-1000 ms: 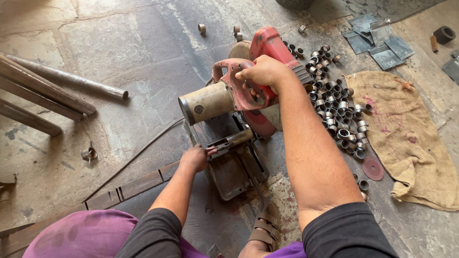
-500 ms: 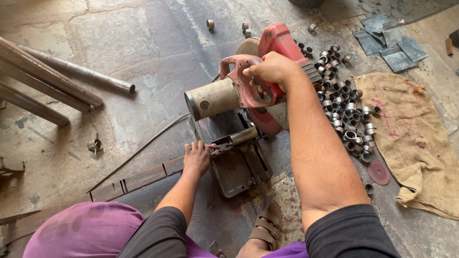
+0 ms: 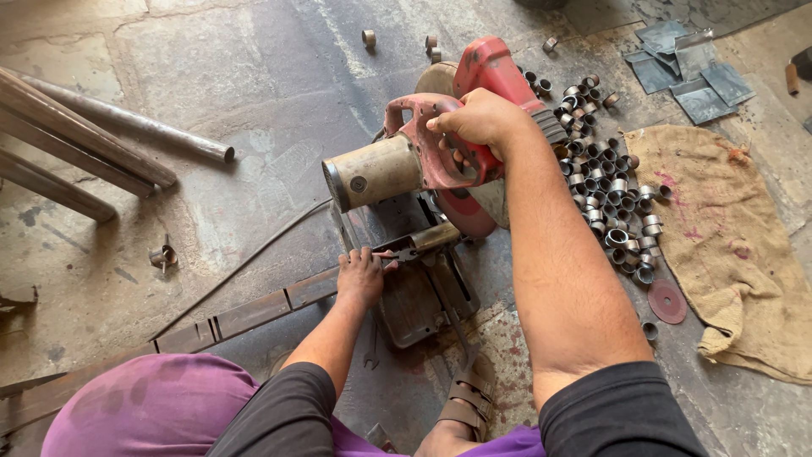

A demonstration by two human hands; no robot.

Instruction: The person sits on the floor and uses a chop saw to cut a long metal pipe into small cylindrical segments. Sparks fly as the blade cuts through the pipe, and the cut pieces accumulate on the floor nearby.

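A red chop saw (image 3: 474, 93) with a beige motor housing (image 3: 372, 172) stands on the floor in front of me. My right hand (image 3: 478, 123) grips its red handle, and the round blade (image 3: 463, 211) hangs raised above the dark base (image 3: 423, 292). My left hand (image 3: 362, 275) rests on the flat metal bar (image 3: 254, 309) where it enters the vise, fingers at the clamp. A short pipe piece (image 3: 431, 237) lies in the vise under the blade.
A heap of several cut metal rings (image 3: 609, 199) lies right of the saw, beside a burlap cloth (image 3: 727, 245) and a red disc (image 3: 666, 301). Long pipes (image 3: 93, 144) lie at left. Metal scraps (image 3: 685, 72) sit top right. My sandalled foot (image 3: 465, 402) is near the base.
The view has shifted slightly. My left hand stays at the vise on the bar and my right hand keeps its hold on the saw handle.
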